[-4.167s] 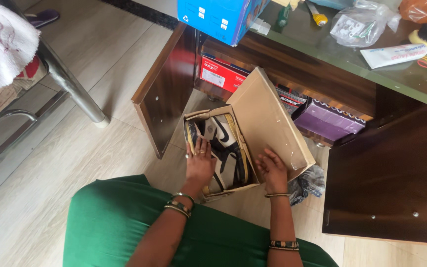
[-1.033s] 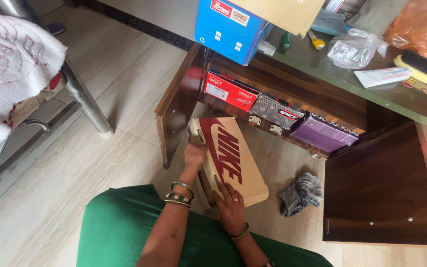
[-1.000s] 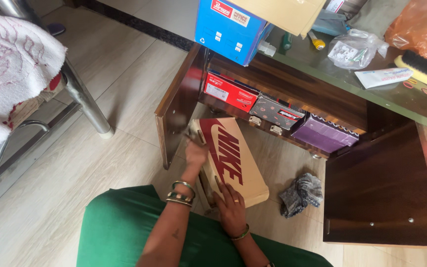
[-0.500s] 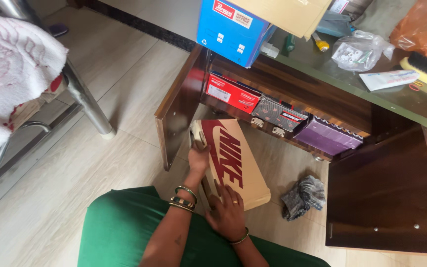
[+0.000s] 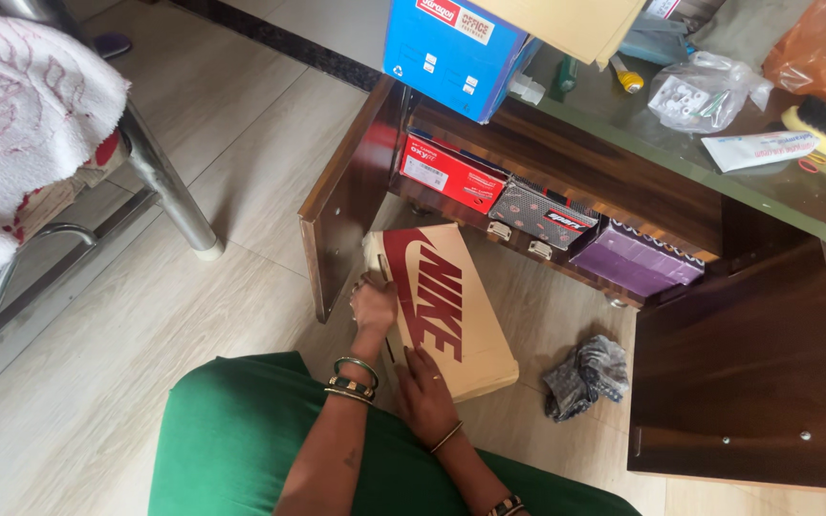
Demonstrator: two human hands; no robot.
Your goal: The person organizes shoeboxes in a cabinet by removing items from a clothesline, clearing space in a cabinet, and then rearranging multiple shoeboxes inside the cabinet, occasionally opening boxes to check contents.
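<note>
shoebox (image 5: 451, 315): tan, red logo (bold) | rag (image 5: 585, 375): grey

Shoebox lid (image 5: 446, 306) now shut over shoes.

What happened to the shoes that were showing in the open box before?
The lid of the tan shoe box was folded shut, hiding the shoes. Left hand moved to its side, right hand onto its near end. The grey cloth on the floor stayed put.
</note>
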